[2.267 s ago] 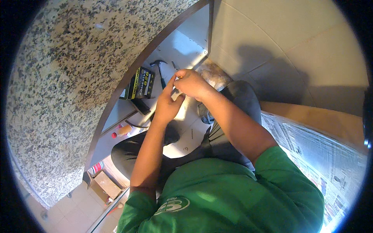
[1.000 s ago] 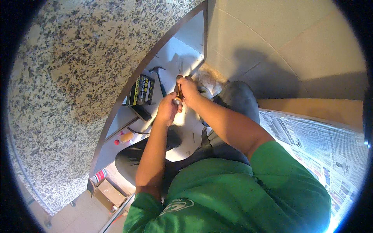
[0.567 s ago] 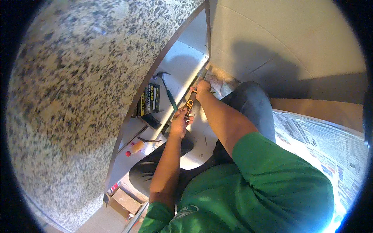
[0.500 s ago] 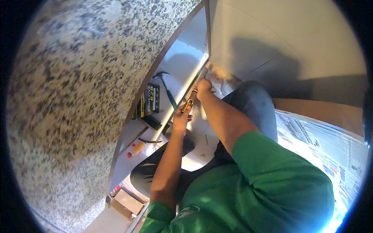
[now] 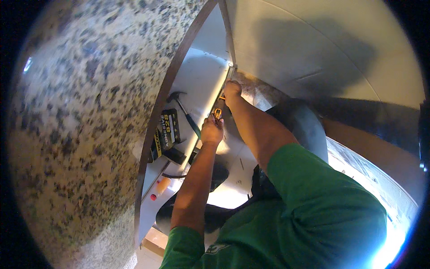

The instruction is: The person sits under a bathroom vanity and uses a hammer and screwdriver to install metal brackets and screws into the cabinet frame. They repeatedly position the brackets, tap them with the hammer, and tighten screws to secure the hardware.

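Observation:
My left hand [image 5: 212,130] is closed around a slim yellow-and-black hand tool [image 5: 217,114]; its exact kind does not show. Farther along the lit front edge of the white cabinet [image 5: 201,74], my right hand [image 5: 232,89] is closed, with a bit of orange [image 5: 222,97] just below its fingers. Whatever the right fingers hold is hidden. Left of my left hand, a claw hammer [image 5: 190,117] with a green grip lies on the cabinet floor, its head pointing away. Beside the hammer stands a black-and-yellow package [image 5: 168,129].
A speckled stone slab [image 5: 89,112] fills the left side. Nearer in the cabinet lie a dark block [image 5: 174,155], a curved dark strip [image 5: 174,176] and a red-capped bottle [image 5: 162,186]. A pale wall panel [image 5: 322,49] rises at right; printed sheets [image 5: 371,175] lie below it.
My view has shifted slightly. The right hand has moved a little farther along the cabinet edge. My left hand now covers more of the yellow-and-black tool.

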A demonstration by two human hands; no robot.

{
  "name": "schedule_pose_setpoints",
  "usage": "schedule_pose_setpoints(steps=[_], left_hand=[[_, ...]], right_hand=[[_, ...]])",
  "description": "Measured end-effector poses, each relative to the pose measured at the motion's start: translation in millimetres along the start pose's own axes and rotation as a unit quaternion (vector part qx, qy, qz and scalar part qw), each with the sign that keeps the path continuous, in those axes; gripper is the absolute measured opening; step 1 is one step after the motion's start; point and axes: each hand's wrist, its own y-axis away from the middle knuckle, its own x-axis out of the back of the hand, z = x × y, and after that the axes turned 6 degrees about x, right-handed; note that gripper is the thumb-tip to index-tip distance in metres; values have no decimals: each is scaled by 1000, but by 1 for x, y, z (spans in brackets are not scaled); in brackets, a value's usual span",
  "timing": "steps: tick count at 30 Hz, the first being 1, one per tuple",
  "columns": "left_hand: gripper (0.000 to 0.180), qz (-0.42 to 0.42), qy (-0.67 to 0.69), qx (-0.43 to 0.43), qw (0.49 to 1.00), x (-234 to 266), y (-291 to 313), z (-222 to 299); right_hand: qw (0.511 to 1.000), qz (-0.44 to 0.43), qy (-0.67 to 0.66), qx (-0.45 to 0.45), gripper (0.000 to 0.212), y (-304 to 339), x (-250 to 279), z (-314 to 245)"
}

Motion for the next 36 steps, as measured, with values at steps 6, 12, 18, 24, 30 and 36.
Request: schedule_pose_setpoints(steps=[6,12,18,24,30,36], left_hand=[[55,0,-23,-13,1000,3,-14,-8],[60,-14,-27,-13,999,0,-24,-8],[58,-17,-8,0,1000,9,-19,12],[60,22,2,-42,999,5,-23,-1],[62,-32,-30,-14,999,13,-26,6],[66,-49,-48,-23,997,7,-28,7]], right_hand=[[809,16,-521,-272,35,8,38,-23],[773,47,-572,-270,29,0,28,-22],[962,34,-253,-96,34,-23,-30,7],[890,41,-422,-167,36,-19,-28,8],[890,69,-416,-172,41,-4,5,-7],[872,104,-443,-183,36,3,29,-11]])
